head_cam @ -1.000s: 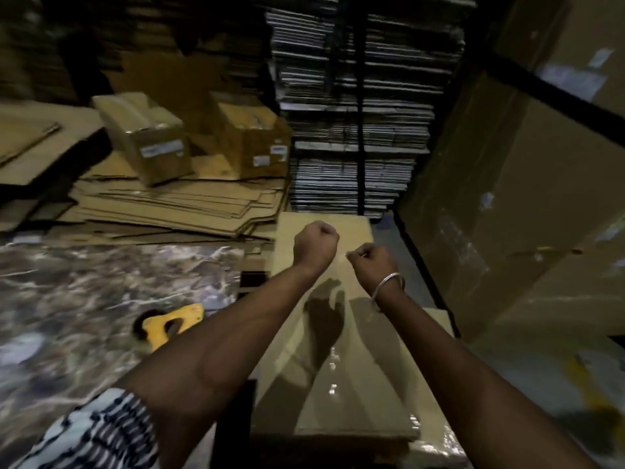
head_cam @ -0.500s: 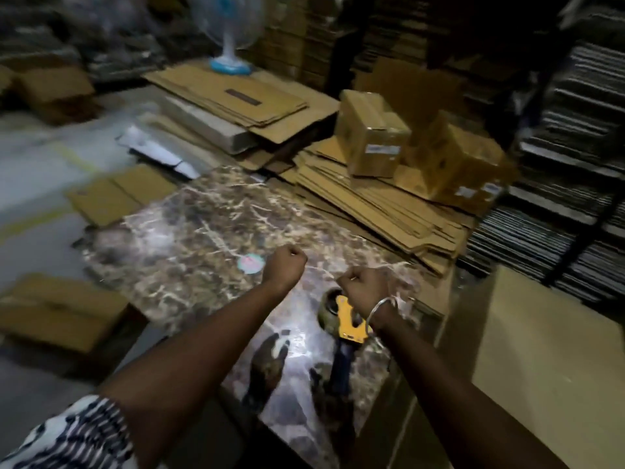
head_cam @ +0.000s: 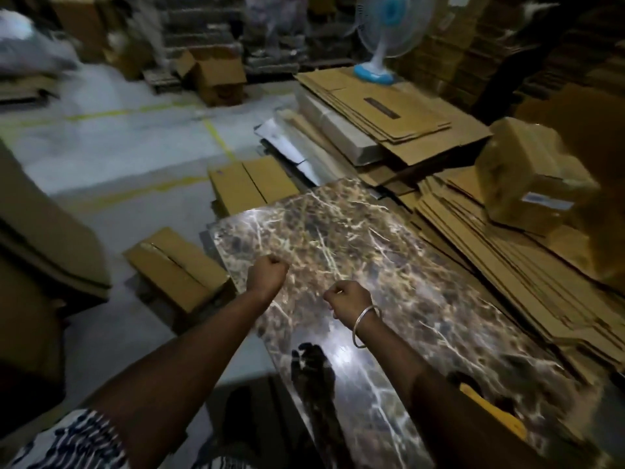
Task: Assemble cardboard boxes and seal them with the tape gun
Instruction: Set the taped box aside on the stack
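1. dim warehouse floor, with a glossy marble-patterned tabletop running from the middle of the view toward the lower right.
2. left hand is clenched into a fist with nothing in it, held above the tabletop's near-left edge.
3. right hand is also a clenched, empty fist, hovering over the slab; a metal bangle sits on that wrist.
4. tape gun, yellow, lies on the tabletop at the lower right, behind the right forearm and well apart from both fists; only part of it shows.
5. one stack of flattened cartons lies just right of the tabletop, with one taped box resting on top of it.
6. on the floor to the left i count two closed boxes, one near and one further back; a third, open box stands far back.
7. one blue table fan stands on another pile of flat cardboard behind.
8. step in hand, as i judge it: between boxes, nothing picked up yet.
9. next move likely calls for opening a hand and pulling a flat carton from the stack onto the tabletop, then reaching right for the tape gun.
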The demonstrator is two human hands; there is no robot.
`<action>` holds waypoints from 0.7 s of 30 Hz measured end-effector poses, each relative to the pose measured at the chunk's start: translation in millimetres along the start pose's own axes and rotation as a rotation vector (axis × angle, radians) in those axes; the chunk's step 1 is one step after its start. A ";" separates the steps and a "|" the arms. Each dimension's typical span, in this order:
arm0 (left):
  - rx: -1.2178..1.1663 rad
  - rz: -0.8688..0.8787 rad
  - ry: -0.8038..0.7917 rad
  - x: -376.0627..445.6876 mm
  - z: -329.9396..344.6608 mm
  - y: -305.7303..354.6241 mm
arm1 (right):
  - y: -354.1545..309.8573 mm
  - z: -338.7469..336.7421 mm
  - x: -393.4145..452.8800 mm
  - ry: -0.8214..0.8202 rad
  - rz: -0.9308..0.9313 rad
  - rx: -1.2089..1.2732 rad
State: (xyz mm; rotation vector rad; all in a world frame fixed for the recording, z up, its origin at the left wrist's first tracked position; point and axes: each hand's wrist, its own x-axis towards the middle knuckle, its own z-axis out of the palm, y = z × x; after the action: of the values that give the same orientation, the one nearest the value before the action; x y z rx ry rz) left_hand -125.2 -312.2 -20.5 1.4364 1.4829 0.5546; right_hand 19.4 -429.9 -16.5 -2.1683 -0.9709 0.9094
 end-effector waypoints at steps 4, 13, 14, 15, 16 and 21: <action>0.018 -0.029 -0.037 86.6 -31.6 -12.9 | -44.5 51.4 75.8 -0.014 0.044 0.038; 0.168 -0.128 -0.063 244.9 -133.2 -53.7 | -155.6 173.5 211.6 -0.205 0.108 0.012; 0.169 -0.147 -0.060 254.8 -142.2 -60.4 | -166.8 183.0 220.9 -0.219 0.094 -0.006; 0.163 -0.168 -0.054 263.0 -150.8 -65.9 | -175.5 192.4 230.7 -0.229 0.080 -0.032; 0.149 -0.195 -0.042 270.3 -158.4 -71.9 | -182.4 202.2 240.2 -0.239 0.065 -0.053; 0.090 -0.343 0.095 297.6 -185.6 -103.2 | -214.0 246.5 283.8 -0.346 -0.024 -0.142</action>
State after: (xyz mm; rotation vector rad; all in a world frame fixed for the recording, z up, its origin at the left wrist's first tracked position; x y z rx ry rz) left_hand -288.1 -0.9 -121.5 1.1985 1.8025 0.3510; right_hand -112.8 -27.4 -103.8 -2.1504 -1.2560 1.2659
